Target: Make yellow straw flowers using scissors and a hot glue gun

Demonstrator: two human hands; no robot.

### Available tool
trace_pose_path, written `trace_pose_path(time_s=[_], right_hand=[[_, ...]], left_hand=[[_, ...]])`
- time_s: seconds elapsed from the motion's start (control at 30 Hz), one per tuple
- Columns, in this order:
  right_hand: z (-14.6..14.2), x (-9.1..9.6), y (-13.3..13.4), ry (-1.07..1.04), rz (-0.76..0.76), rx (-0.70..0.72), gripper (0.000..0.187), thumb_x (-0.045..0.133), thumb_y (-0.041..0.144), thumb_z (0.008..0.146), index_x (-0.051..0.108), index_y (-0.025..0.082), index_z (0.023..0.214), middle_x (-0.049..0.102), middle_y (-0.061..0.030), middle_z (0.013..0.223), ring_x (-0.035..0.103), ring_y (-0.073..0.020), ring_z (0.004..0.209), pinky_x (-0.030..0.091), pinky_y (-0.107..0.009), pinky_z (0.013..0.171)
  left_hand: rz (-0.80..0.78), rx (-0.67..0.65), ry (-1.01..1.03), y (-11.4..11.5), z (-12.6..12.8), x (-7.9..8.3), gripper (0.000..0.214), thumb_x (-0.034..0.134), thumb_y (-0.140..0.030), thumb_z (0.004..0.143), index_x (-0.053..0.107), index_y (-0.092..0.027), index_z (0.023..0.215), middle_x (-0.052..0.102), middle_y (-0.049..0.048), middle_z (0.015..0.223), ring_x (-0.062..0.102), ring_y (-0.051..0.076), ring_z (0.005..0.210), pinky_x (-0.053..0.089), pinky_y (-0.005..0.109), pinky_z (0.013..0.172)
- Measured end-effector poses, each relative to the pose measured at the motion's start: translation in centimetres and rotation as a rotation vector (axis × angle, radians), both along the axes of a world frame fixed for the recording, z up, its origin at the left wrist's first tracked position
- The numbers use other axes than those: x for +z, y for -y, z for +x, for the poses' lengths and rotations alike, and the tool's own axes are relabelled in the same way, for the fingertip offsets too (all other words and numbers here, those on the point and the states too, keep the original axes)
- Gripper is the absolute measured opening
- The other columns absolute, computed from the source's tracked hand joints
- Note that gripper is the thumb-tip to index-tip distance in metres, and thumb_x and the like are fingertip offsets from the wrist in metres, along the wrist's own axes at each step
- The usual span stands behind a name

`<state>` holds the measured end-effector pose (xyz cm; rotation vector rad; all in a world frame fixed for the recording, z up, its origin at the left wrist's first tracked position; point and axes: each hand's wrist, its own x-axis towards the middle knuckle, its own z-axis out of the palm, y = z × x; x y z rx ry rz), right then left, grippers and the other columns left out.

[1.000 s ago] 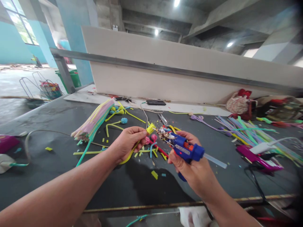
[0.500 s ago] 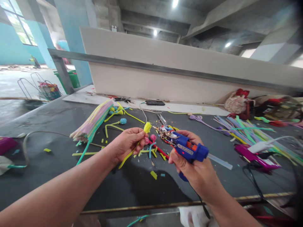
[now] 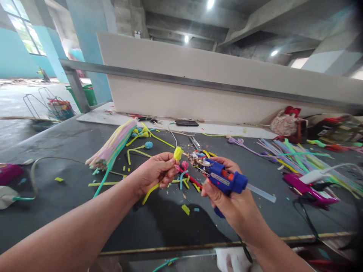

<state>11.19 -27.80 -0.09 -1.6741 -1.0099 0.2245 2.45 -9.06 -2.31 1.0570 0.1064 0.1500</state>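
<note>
My left hand (image 3: 154,175) is closed on a yellow pipe cleaner (image 3: 177,154) with a coiled yellow ball at its top; the stem trails down below my fingers. My right hand (image 3: 231,196) grips a blue glue gun (image 3: 225,179) with a clear glue stick sticking out of its back. The gun's crusted nozzle points left and sits right beside the yellow ball. Both hands hover over a dark grey table (image 3: 56,200).
A bundle of pastel pipe cleaners (image 3: 112,145) lies left of my hands, and cut scraps with pink and blue coiled pieces litter the middle. More stems (image 3: 300,158), a magenta tool (image 3: 309,190), scissors (image 3: 194,142), a black phone (image 3: 186,122) and bags lie right and behind.
The yellow ball and the gun's nozzle stay close together; my left hand has turned the stem slightly and both hands shifted a little. Nothing was let go.
</note>
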Motion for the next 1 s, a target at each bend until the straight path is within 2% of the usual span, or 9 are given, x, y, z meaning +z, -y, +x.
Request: trace_pose_path(time_s=[0.1, 0.27, 0.43, 0.63, 0.73, 0.83, 0.9, 0.97, 1.0], right_hand=[[0.1, 0.2, 0.1, -0.022, 0.003, -0.007, 0.05, 0.06, 0.044, 0.079, 0.035, 0.022, 0.116, 0.061, -0.0029, 0.079, 0.054, -0.0104, 0.049, 0.041, -0.022, 0.043], [0.1, 0.0, 0.1, -0.017, -0.021, 0.035, 0.051, 0.06, 0.044, 0.079, 0.035, 0.023, 0.118, 0.058, 0.002, 0.066, 0.047, -0.0081, 0.041, 0.039, -0.021, 0.04], [0.1, 0.0, 0.3, -0.041, -0.007, 0.06, 0.049, 0.059, 0.044, 0.081, 0.034, 0.023, 0.117, 0.058, 0.0024, 0.067, 0.047, -0.0077, 0.041, 0.039, -0.02, 0.039], [0.0, -0.1, 0.3, -0.033, -0.016, 0.065, 0.048, 0.058, 0.045, 0.08, 0.034, 0.023, 0.116, 0.059, 0.0013, 0.069, 0.048, -0.0078, 0.042, 0.039, -0.02, 0.04], [0.1, 0.1, 0.2, 0.03, -0.054, 0.048, 0.048, 0.057, 0.046, 0.08, 0.036, 0.022, 0.117, 0.061, -0.0011, 0.072, 0.053, -0.0109, 0.048, 0.043, -0.023, 0.045], [1.3, 0.7, 0.6, 0.174, -0.054, -0.106, 0.052, 0.058, 0.049, 0.078, 0.038, 0.021, 0.117, 0.063, -0.0056, 0.08, 0.059, -0.0166, 0.058, 0.048, -0.03, 0.055], [3.3, 1.0, 1.2, 0.311, -0.091, -0.311, 0.055, 0.06, 0.049, 0.074, 0.041, 0.02, 0.117, 0.063, -0.0097, 0.091, 0.063, -0.0214, 0.067, 0.049, -0.035, 0.063], [6.0, 0.9, 2.1, 0.474, -0.236, -0.527, 0.06, 0.061, 0.049, 0.073, 0.04, 0.02, 0.12, 0.064, -0.0117, 0.094, 0.064, -0.0263, 0.071, 0.049, -0.038, 0.065], [7.5, 0.7, 2.5, 0.529, -0.396, -0.628, 0.061, 0.059, 0.051, 0.074, 0.038, 0.02, 0.123, 0.065, -0.0125, 0.092, 0.065, -0.0297, 0.072, 0.048, -0.04, 0.064]], left_hand=[[-0.023, -0.052, -0.002, 0.0, -0.2, 0.2, 0.017, 0.059, -0.028, 0.08, 0.046, -0.017, 0.076, 0.043, -0.0066, 0.053, 0.032, 0.002, 0.034, 0.027, 0.009, 0.028], [-0.077, -0.123, -0.008, -0.4, -0.2, 0.1, 0.014, 0.057, -0.025, 0.082, 0.045, -0.018, 0.079, 0.043, -0.0069, 0.052, 0.03, 0.002, 0.033, 0.025, 0.009, 0.026], [-0.09, -0.176, -0.024, -0.6, -0.2, -0.1, 0.012, 0.056, -0.025, 0.083, 0.047, -0.018, 0.08, 0.042, -0.0066, 0.052, 0.029, 0.002, 0.033, 0.025, 0.008, 0.026], [-0.066, -0.175, -0.039, -0.6, -0.1, -0.1, 0.013, 0.057, -0.026, 0.082, 0.048, -0.017, 0.08, 0.04, -0.0071, 0.051, 0.028, 0.002, 0.033, 0.025, 0.009, 0.026], [-0.025, -0.118, -0.061, -0.6, 0.1, -0.3, 0.015, 0.059, -0.028, 0.08, 0.049, -0.017, 0.077, 0.04, -0.0073, 0.05, 0.028, 0.002, 0.033, 0.024, 0.01, 0.026], [0.106, 0.077, -0.065, -0.5, 0.2, -0.5, 0.021, 0.062, -0.031, 0.077, 0.049, -0.016, 0.07, 0.047, -0.0055, 0.051, 0.032, 0.002, 0.033, 0.023, 0.011, 0.029], [0.222, 0.213, -0.062, -0.3, 0.4, -0.5, 0.024, 0.064, -0.032, 0.075, 0.048, -0.016, 0.067, 0.054, -0.0031, 0.054, 0.036, 0.002, 0.035, 0.021, 0.011, 0.031], [0.327, 0.295, -0.069, 0.0, 0.6, -0.5, 0.025, 0.066, -0.032, 0.072, 0.05, -0.014, 0.065, 0.058, -0.0017, 0.055, 0.036, 0.002, 0.037, 0.019, 0.012, 0.034], [0.376, 0.318, -0.075, 0.1, 0.6, -0.4, 0.025, 0.067, -0.032, 0.07, 0.051, -0.014, 0.064, 0.058, -0.0016, 0.054, 0.035, 0.002, 0.037, 0.019, 0.013, 0.035]])
